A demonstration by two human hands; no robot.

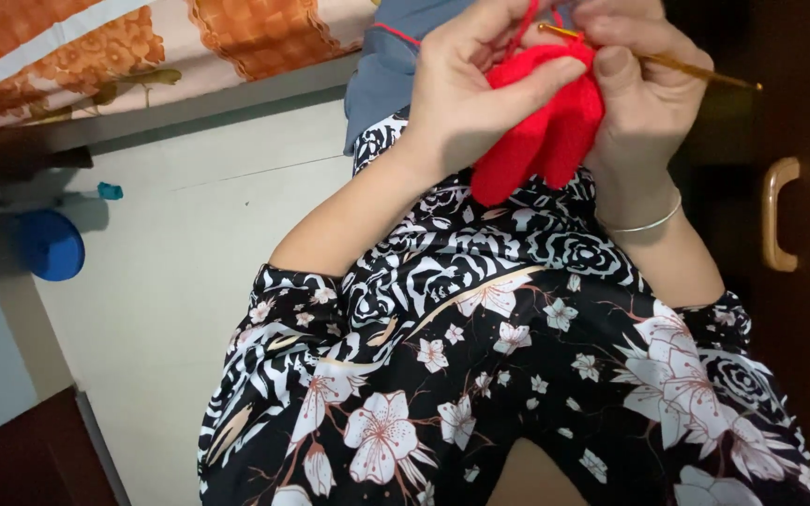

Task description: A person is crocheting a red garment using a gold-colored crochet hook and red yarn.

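A piece of red crochet work (pixel 541 136) hangs between my two hands at the top of the head view. My left hand (pixel 466 89) pinches its upper edge with thumb and fingers. My right hand (pixel 639 94) grips a golden crochet hook (pixel 696 70) whose tip is pushed into the top of the red piece. A strand of red yarn (pixel 517 28) runs up from the work and out of the frame. A thin silver bangle (pixel 644 225) circles my right wrist. Below the hands lies my lap in a black-and-white flowered garment (pixel 517 375).
A bed with an orange flowered sheet (pixel 142 47) fills the upper left. A dark wooden cabinet door with a curved handle (pixel 778 215) stands at the right. A round blue object (pixel 49 245) and a small teal piece (pixel 110 191) lie on the pale floor (pixel 171 281) at left.
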